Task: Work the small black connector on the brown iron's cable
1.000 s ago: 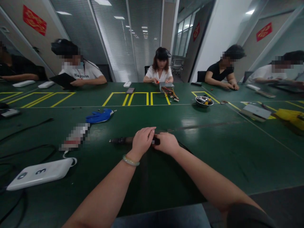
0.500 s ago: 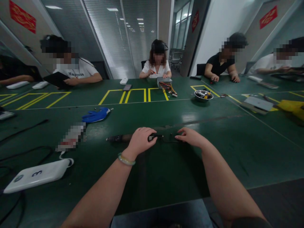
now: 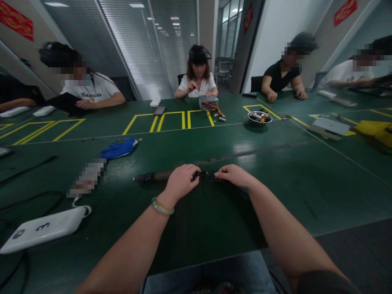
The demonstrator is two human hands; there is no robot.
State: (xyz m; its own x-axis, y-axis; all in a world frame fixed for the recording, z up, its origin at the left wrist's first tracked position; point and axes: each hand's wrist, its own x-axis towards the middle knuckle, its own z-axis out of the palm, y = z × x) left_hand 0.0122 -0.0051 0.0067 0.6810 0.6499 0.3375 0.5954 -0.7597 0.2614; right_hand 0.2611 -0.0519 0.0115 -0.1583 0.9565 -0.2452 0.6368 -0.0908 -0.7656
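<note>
A long dark electric screwdriver [image 3: 157,177] lies sideways on the green table, its narrow bit end pointing left. My left hand [image 3: 183,179], with a pale bangle at the wrist, is wrapped over the tool's right part; a black tail end sticks out past the thumb. My right hand [image 3: 233,175] pinches something small and dark close to that end, and a thin black cord [image 3: 243,190] runs out beneath the hand. Whether the pinched piece touches the tool's end I cannot tell.
A blue glove [image 3: 119,148], a blurred-out flat item [image 3: 87,177] and a white power bank [image 3: 45,228] lie to the left. Across the table are a metal bowl [image 3: 259,119] and a grey box with wires [image 3: 208,102]. Several people sit around the far side.
My right hand has moved left, closing most of the gap to the tool's black end. My left hand keeps its place on the screwdriver. The view has shifted slightly.
</note>
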